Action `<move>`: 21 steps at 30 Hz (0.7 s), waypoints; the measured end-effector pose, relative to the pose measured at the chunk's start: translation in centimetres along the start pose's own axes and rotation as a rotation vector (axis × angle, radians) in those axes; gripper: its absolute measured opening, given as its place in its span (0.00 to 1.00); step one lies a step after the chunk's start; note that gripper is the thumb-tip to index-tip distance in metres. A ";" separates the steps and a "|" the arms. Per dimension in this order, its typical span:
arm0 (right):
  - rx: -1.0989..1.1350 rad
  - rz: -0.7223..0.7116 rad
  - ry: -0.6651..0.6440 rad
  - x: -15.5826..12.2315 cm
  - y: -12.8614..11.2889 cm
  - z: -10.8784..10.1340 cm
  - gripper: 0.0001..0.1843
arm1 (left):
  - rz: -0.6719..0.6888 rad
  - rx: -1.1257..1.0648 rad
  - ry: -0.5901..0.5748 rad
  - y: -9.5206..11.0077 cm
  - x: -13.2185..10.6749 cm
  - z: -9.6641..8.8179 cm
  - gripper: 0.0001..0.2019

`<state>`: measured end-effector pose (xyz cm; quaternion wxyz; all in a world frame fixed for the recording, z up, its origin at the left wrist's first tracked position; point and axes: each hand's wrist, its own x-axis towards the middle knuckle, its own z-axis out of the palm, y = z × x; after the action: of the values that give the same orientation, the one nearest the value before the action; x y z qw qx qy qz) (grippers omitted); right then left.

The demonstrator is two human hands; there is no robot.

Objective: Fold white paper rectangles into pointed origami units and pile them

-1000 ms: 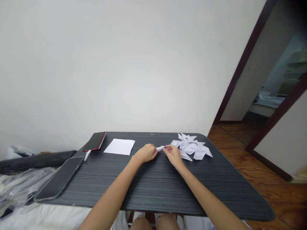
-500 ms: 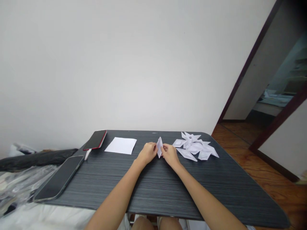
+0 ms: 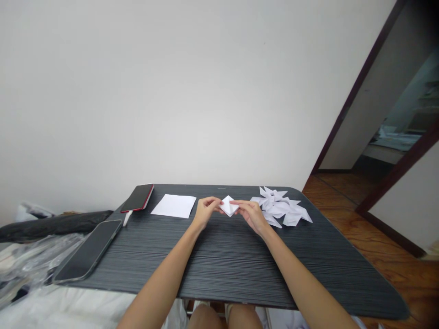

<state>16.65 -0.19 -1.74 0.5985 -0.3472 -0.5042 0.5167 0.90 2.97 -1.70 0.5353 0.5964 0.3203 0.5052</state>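
Note:
My left hand [image 3: 206, 210] and my right hand [image 3: 253, 214] are raised a little above the dark table [image 3: 222, 260], each pinching one side of a small folded white paper piece [image 3: 229, 205]. The piece hangs between my fingertips as a flat diamond shape. A pile of several folded white paper shapes [image 3: 281, 212] lies just right of my right hand. A flat white paper sheet [image 3: 173, 205] lies left of my left hand.
A red-edged phone [image 3: 137, 198] lies at the table's far left corner with a white cable plug beside it. A larger dark phone [image 3: 88, 251] sits on the left edge. A black bag and clear plastic lie left of the table. A doorway opens at the right.
The paper piece stood upright and narrow between my fingers; now it is spread wider into a diamond, and both hands have lifted slightly and moved apart.

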 end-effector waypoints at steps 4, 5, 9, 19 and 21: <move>-0.203 -0.029 -0.049 -0.2 0.2 0.0 0.12 | -0.006 0.079 -0.042 -0.9 0.0 0.2 0.14; -0.216 -0.024 -0.060 -0.2 0.2 0.0 0.15 | -0.004 0.095 -0.051 -1.1 0.1 0.2 0.16; -0.158 0.043 -0.013 0.1 0.8 -0.4 0.28 | 0.036 0.171 -0.077 -1.6 0.2 0.1 0.18; -0.261 0.105 0.056 -0.1 0.9 -0.1 0.12 | 0.033 0.343 -0.064 -1.6 -0.1 0.6 0.18; -0.256 0.106 0.039 -0.1 0.7 0.1 0.11 | 0.016 0.307 -0.064 -1.5 -0.2 0.7 0.19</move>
<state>16.38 -0.15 -2.40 0.5309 -0.4568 -0.5353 0.4721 1.75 2.91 -3.12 0.4434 0.6896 0.3719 0.4355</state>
